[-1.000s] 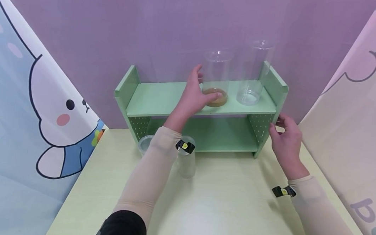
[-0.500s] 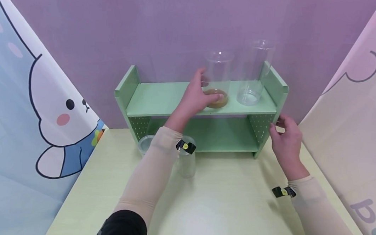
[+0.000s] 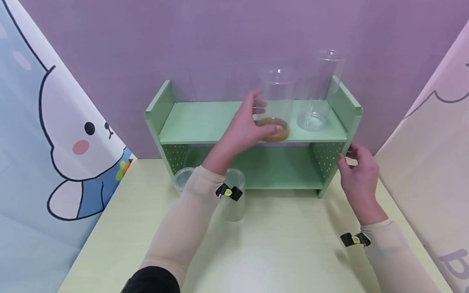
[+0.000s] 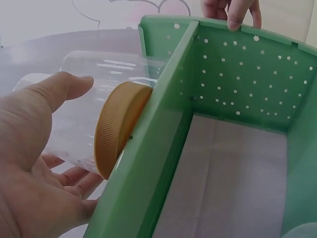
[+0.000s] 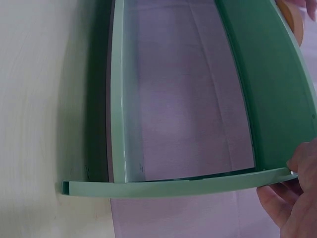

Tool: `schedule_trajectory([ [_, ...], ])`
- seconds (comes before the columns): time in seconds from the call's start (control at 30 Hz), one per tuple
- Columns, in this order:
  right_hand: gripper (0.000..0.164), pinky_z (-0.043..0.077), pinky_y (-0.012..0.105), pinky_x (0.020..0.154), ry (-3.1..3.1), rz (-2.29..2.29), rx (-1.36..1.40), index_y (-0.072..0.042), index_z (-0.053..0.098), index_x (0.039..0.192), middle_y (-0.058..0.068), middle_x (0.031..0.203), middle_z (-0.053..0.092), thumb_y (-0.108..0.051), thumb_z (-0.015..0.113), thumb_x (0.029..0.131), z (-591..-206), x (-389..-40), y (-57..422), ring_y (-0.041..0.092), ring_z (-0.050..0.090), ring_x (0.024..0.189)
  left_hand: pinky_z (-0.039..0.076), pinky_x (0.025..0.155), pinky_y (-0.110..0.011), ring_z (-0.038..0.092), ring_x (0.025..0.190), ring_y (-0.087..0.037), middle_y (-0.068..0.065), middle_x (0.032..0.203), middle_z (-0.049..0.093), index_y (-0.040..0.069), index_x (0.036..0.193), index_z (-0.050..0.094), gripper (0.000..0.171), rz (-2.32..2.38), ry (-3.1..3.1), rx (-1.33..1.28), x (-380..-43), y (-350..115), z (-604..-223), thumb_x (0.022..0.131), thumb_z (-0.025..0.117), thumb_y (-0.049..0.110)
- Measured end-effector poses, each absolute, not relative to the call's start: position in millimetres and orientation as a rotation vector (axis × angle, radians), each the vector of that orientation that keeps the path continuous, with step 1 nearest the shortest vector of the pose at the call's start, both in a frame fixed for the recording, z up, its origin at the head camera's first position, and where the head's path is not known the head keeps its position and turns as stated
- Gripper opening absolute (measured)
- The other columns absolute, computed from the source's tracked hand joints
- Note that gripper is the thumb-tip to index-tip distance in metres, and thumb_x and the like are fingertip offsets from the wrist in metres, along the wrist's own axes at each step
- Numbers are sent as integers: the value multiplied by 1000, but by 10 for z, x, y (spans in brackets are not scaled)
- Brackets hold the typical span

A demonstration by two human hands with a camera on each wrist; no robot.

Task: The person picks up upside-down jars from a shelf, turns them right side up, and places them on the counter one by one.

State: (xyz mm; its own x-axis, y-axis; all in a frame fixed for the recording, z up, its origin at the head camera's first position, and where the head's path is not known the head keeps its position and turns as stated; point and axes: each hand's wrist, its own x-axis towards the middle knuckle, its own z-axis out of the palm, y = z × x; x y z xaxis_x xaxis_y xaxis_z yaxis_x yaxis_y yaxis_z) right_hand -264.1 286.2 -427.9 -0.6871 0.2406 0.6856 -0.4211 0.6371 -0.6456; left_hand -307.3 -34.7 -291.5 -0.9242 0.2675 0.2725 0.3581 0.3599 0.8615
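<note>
My left hand (image 3: 241, 131) holds a clear plastic jar (image 4: 81, 121) that stands upside down on its orange-brown screw lid (image 4: 116, 130). In the left wrist view the thumb lies along the upper side of the jar and the fingers curl beneath it. The lid is at the front edge of the upper board of a green two-tier shelf (image 3: 204, 120). My right hand (image 3: 361, 177) grips the shelf's right side panel, thumb in front and fingers behind, as the right wrist view (image 5: 299, 196) shows at its lower right.
A taller clear jar (image 3: 313, 119) stands to the right on the upper board. On the pale table (image 3: 284, 255), before the shelf, are another clear jar (image 3: 234, 204) and a clear container (image 3: 183, 178), partly behind my left forearm. A purple cloth (image 3: 208, 34) hangs behind.
My left hand and the lidded jar have shifted slightly toward me and to the right, to the board's front edge. My right hand has stayed on the side panel.
</note>
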Motion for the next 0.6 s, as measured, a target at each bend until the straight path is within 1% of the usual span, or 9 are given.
schedule_trajectory([
  [0.17, 32, 48, 0, 78, -2080, 1062, 118, 3, 72, 132, 18, 121, 76, 6, 73, 100, -4288, -2648, 2857, 32, 73, 106, 57, 110, -43, 52, 147, -20, 4, 157, 53, 31, 173, 26, 112, -1629, -2493, -636, -2915, -399, -2948, 87, 97, 32],
  [0.23, 32, 48, 0, 78, -2080, 1061, 118, 3, 71, 132, 18, 121, 76, 7, 73, 100, -4288, -2649, 2855, 32, 73, 106, 56, 111, -42, 52, 146, -19, 1, 157, 53, 31, 173, 27, 110, -1641, -2473, -667, -2838, -422, -2959, 87, 97, 31],
  [0.33, 33, 47, -1, 78, -2076, 1065, 125, 3, 71, 133, 19, 121, 75, 6, 73, 100, -4288, -2656, 2859, 34, 74, 107, 56, 111, -40, 53, 144, -18, 0, 156, 53, 32, 172, 27, 110, -1662, -2447, -704, -2725, -452, -2976, 88, 97, 30],
  [0.47, 33, 47, -1, 78, -2067, 1075, 133, 4, 71, 133, 20, 121, 75, 6, 73, 100, -4291, -2664, 2863, 38, 75, 108, 56, 111, -37, 55, 142, -18, 3, 153, 54, 34, 172, 28, 109, -1670, -2430, -739, -2599, -489, -3004, 88, 97, 30],
  [0.6, 32, 47, 0, 78, -2065, 1074, 138, 4, 71, 132, 20, 120, 75, 6, 73, 101, -4294, -2664, 2856, 39, 75, 108, 54, 113, -38, 57, 138, -17, 5, 151, 55, 33, 171, 31, 107, -1674, -2415, -763, -2507, -521, -3038, 87, 97, 30],
])
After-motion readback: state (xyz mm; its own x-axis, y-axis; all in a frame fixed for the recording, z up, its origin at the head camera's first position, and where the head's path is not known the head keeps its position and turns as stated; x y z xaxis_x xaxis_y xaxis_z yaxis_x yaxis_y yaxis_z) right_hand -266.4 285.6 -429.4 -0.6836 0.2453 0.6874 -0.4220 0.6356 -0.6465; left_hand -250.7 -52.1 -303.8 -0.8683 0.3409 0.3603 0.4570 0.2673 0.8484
